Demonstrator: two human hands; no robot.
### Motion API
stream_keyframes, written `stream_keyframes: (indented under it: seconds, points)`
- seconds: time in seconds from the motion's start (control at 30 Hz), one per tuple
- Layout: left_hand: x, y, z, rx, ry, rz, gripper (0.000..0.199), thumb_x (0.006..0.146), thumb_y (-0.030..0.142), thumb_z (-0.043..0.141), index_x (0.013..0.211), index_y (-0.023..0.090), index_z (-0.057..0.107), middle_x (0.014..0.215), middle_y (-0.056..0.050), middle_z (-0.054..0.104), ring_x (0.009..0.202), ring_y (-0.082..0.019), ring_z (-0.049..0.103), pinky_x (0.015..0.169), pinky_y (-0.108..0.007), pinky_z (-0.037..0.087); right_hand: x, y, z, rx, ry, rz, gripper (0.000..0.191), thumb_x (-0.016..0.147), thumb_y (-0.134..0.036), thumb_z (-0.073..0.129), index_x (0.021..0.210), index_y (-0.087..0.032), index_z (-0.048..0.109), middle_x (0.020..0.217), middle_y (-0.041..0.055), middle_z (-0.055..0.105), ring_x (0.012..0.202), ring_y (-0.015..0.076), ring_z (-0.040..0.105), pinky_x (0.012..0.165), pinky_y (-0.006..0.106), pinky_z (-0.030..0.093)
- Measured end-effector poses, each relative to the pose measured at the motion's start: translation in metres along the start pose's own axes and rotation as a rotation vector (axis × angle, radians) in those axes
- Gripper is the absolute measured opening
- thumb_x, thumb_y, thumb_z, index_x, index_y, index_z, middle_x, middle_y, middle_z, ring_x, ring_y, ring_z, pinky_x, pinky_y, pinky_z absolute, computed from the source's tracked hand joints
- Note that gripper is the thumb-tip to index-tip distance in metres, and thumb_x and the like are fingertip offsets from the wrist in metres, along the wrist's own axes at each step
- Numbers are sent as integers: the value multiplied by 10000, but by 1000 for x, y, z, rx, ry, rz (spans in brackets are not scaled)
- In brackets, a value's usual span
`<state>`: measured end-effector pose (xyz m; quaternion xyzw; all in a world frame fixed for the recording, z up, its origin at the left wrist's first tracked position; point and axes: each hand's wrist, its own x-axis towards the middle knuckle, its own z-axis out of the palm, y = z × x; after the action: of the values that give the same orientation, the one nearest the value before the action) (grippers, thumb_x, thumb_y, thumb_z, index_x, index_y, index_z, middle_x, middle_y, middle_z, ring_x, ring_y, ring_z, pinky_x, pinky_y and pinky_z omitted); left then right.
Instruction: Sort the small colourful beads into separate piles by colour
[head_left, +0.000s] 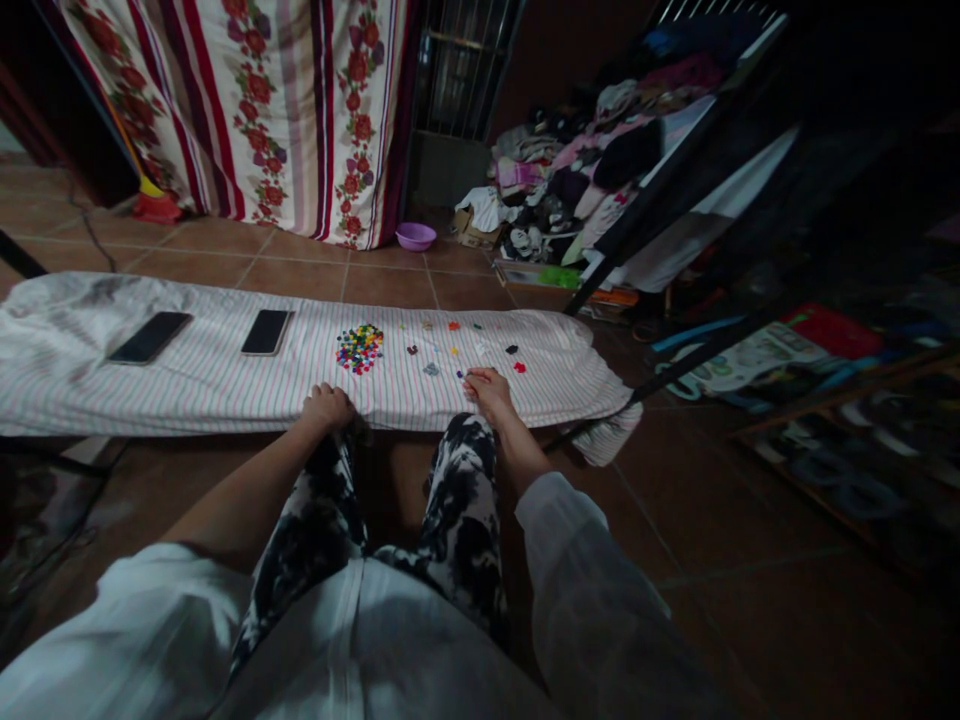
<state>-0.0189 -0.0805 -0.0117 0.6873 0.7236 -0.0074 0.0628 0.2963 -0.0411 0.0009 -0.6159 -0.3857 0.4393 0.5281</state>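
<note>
a dark phone (152, 338) and a second phone (267, 332) lie on the cloth-covered table (206, 390) at the left hand's (328, 407) ten and eleven o'clock; that hand rests at the near edge, fingers curled — whether around anything, i cannot tell. the heap of mixed coloured pieces (360, 349) sits at its one o'clock, then the grey cluster (430, 369) farther right. the right hand (488, 390) has fingers drawn together beside the purple pieces (460, 374) at its ten o'clock — whether pinching one i cannot tell — with the black cluster (512, 349) at one and the red cluster (519, 367) at two.
</note>
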Motion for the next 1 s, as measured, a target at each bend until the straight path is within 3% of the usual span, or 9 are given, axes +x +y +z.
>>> stream_keyframes:
  seconds: [0.2,0.4,0.7,0.83,1.0]
  points:
    - [-21,6,1,118,-19,35,788,787,503,488,1381,8,339,1449,-304,310,1352,-404,288,1027,-494,308,3,5,15,31,-47,31,147,661,-154,678,792,-162,611,593,-21,631,542,94,615,501,179,493]
    - [-23,16,7,205,46,30,908,776,580,490,1410,-35,282,1456,-322,292,1371,-421,256,1098,-485,188,9,7,24,52,-157,-5,190,666,-224,717,822,-162,628,646,-4,661,603,108,645,572,206,526]
    - [-17,28,11,227,46,-28,944,768,619,476,1429,-16,256,1462,-338,261,1371,-464,220,1037,-553,254,21,8,18,91,-178,33,154,701,-220,693,834,-172,632,705,8,689,632,106,660,594,202,526]
    - [-18,29,11,242,53,-24,896,770,555,492,1425,-13,264,1462,-344,252,1372,-469,213,1010,-585,271,25,11,13,116,-198,22,179,724,-277,689,858,-177,626,769,23,704,657,109,664,625,217,533]
    - [-18,31,8,268,88,14,780,780,408,491,1393,-39,308,1416,-362,318,1342,-452,297,1030,-525,282,30,15,15,101,-225,25,227,704,-322,701,858,-174,626,774,27,703,651,106,654,612,210,517]
